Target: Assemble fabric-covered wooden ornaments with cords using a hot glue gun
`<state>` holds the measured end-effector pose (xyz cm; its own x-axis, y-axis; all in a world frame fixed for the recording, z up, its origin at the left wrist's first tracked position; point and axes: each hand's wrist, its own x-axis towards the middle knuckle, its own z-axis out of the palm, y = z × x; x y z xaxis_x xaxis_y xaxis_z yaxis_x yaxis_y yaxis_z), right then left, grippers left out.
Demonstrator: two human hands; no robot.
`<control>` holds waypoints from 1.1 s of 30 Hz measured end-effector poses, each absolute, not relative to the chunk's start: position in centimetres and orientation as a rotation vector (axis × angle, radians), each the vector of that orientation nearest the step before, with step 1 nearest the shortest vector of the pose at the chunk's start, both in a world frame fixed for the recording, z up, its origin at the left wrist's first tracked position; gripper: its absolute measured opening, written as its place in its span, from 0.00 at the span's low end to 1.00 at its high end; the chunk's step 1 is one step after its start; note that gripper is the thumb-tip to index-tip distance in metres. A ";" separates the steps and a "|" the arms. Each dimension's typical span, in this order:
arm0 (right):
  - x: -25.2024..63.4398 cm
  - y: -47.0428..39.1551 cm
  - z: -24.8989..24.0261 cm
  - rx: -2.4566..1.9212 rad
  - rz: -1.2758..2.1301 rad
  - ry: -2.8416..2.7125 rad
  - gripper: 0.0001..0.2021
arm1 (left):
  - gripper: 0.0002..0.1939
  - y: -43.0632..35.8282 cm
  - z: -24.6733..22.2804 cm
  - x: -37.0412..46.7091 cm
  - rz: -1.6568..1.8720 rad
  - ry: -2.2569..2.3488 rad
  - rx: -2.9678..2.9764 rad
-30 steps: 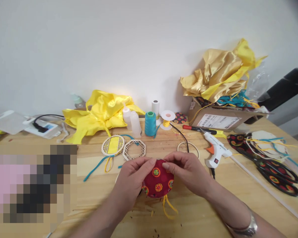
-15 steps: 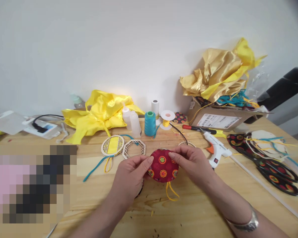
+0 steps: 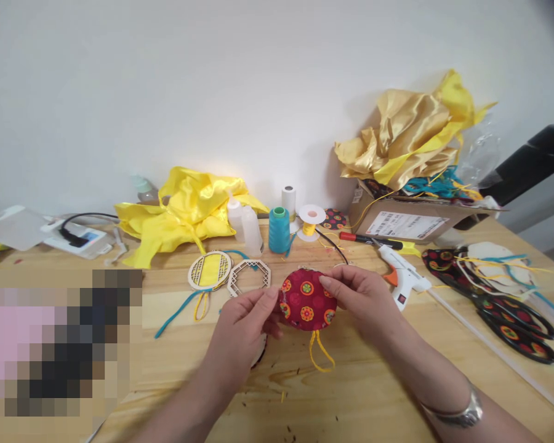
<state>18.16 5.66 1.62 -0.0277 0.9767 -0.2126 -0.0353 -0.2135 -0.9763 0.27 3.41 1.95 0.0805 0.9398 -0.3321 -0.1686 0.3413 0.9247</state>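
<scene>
A round, dark red fabric-covered disc (image 3: 300, 301) with orange and green flower prints is held up above the table. A yellow cord loop (image 3: 321, 354) hangs from its lower edge. My right hand (image 3: 353, 292) pinches the disc's upper right edge, thumb on the front and fingers behind. At the left edge is my left hand (image 3: 247, 317), thumb and curled fingers closed at the rim; its fingertips are partly hidden. Under my left hand, a dark-rimmed round piece (image 3: 260, 354) shows only in part. Just beyond lies a pale octagonal lattice frame (image 3: 233, 280).
A round lattice piece (image 3: 191, 274) with teal and yellow cords lies left. Behind are yellow satin (image 3: 180, 209), squeeze bottles (image 3: 252, 231), a teal thread cone (image 3: 279, 232) and a yellow cord spool (image 3: 312, 215). To the right are a glue gun (image 3: 404, 277), scissors (image 3: 512, 320) and a cardboard box (image 3: 397, 215).
The disc has shifted slightly right and up, and turned a little. My right hand moved right with it. The left thumb slid off its front toward the rim.
</scene>
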 end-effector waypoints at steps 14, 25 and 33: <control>18.2 5.7 1.6 -1.318 1.382 -1.091 0.14 | 0.10 3.3 1.8 0.1 0.963 1.184 0.859; 18.1 5.5 2.0 -1.335 1.345 -1.121 0.12 | 0.11 3.5 2.3 0.3 0.930 1.354 1.010; 18.1 5.2 2.1 -1.384 1.251 -1.244 0.11 | 0.10 3.3 2.5 0.9 0.923 1.500 1.172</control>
